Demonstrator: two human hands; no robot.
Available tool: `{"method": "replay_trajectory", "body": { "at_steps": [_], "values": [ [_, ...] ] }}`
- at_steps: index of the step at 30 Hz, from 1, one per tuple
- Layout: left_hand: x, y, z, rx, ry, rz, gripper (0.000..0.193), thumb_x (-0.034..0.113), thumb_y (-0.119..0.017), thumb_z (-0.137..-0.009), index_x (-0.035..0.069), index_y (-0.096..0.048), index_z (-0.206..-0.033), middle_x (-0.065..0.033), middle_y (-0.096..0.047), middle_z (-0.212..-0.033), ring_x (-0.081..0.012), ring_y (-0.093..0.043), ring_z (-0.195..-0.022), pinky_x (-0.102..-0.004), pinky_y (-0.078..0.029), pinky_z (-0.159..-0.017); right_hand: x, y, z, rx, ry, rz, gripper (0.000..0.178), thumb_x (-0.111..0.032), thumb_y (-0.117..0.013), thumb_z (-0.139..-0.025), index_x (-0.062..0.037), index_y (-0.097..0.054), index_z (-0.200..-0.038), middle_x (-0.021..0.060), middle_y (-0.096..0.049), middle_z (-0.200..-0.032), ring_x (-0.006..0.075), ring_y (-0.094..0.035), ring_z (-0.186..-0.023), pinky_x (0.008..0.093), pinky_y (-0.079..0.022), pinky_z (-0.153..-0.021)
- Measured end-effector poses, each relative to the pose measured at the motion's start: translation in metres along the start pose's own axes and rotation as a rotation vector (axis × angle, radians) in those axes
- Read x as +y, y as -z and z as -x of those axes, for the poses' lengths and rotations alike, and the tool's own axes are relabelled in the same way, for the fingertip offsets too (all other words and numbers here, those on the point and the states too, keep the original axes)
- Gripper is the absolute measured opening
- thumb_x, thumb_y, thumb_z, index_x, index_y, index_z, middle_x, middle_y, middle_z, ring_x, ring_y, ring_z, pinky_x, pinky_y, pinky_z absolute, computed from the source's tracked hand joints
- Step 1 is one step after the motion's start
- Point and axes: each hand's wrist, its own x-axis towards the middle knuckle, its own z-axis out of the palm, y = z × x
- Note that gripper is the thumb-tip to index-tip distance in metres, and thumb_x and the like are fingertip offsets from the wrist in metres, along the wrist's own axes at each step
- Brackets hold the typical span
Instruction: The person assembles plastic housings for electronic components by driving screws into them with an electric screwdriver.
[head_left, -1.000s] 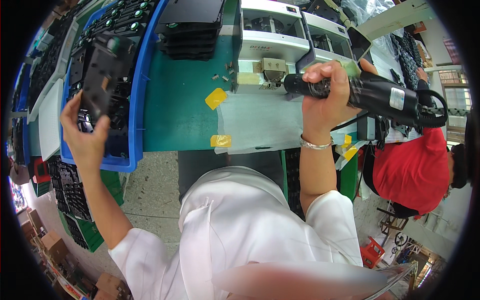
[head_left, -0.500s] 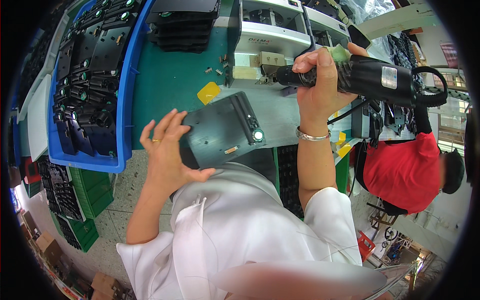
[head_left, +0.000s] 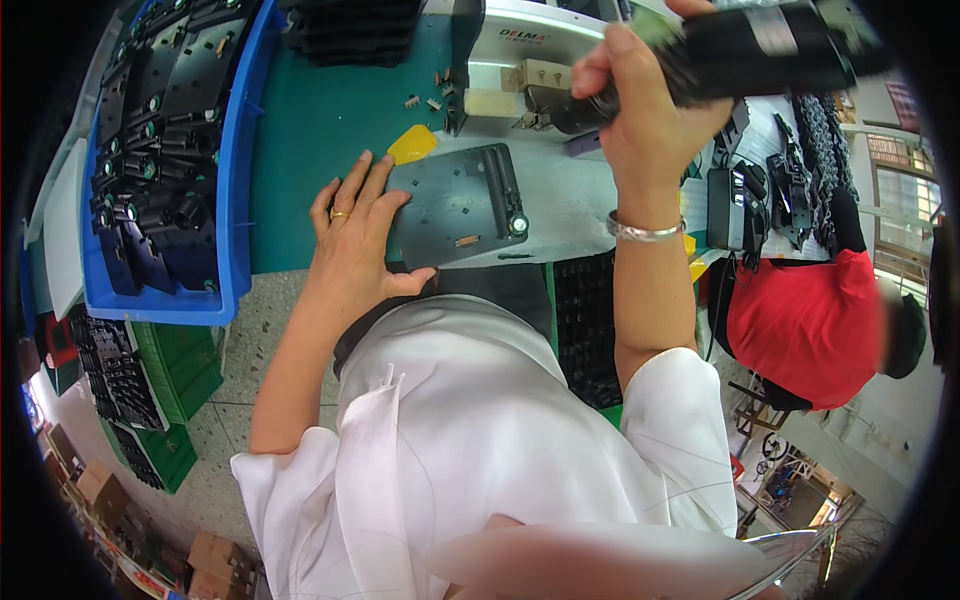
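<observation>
Head camera view showed a flat, dark grey rectangular panel (head_left: 450, 205) with a raised tube-like ridge and a round, shiny lens-like part at its right side. It lay on a thin white sheet (head_left: 570, 205), near the front edge of the table. At the left edge of the panel was the left hand (head_left: 362, 225), with a gold ring. This hand was widely open, the thumb well apart from the fingers; the fingertips touched the panel's edge without closing around it. Beyond the panel and to its right, the right hand (head_left: 655, 125), with a silver bracelet at the wrist, was closed firmly around a thick black cylindrical power tool (head_left: 760, 60). The tool's nose was pointing left, close to a white box-shaped machine (head_left: 545, 40) behind the panel; whether they touched, I could not tell.

Just beyond the panel's upper left corner was a piece of yellow tape (head_left: 412, 145), and farther back, small metal pieces (head_left: 434, 104) were scattered on the green table surface (head_left: 320, 130). Well to the left of the panel stood a blue plastic crate (head_left: 236, 220), filled with similar black parts (head_left: 165, 150). Far to its right was a person in a red top (head_left: 800, 330).
</observation>
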Motion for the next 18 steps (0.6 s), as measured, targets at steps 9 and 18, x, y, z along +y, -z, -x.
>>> {"method": "replay_trajectory", "body": {
  "at_steps": [9, 18],
  "values": [
    [0.009, -0.011, 0.004, 0.18, -0.095, 0.053, 0.063, 0.028, -0.085, -0.048, 0.02, -0.061, -0.106, -0.0106, -0.047, -0.132, -0.0328, -0.036, -0.13, -0.0464, -0.025, -0.104, -0.001, 0.037, 0.067, -0.069, -0.031, -0.046, 0.045, -0.002, -0.056, -0.084, -0.0077, -0.037, -0.125, 0.0092, -0.05, -0.066, 0.0163, -0.046, -0.046, 0.0338, -0.044, -0.044],
    [0.056, -0.057, -0.025, 0.428, -0.28, 0.02, 0.023, 0.02, -0.073, -0.063, 0.022, -0.065, -0.084, 0.0028, -0.056, -0.101, -0.0143, -0.052, -0.101, -0.0453, -0.026, -0.1, 0.007, 0.03, 0.076, 0.016, -0.073, 0.038, 0.044, -0.001, -0.053, -0.084, -0.006, -0.034, -0.124, 0.0098, -0.049, -0.064, 0.0174, -0.047, -0.046, 0.0333, -0.044, -0.044]
  ]
}}
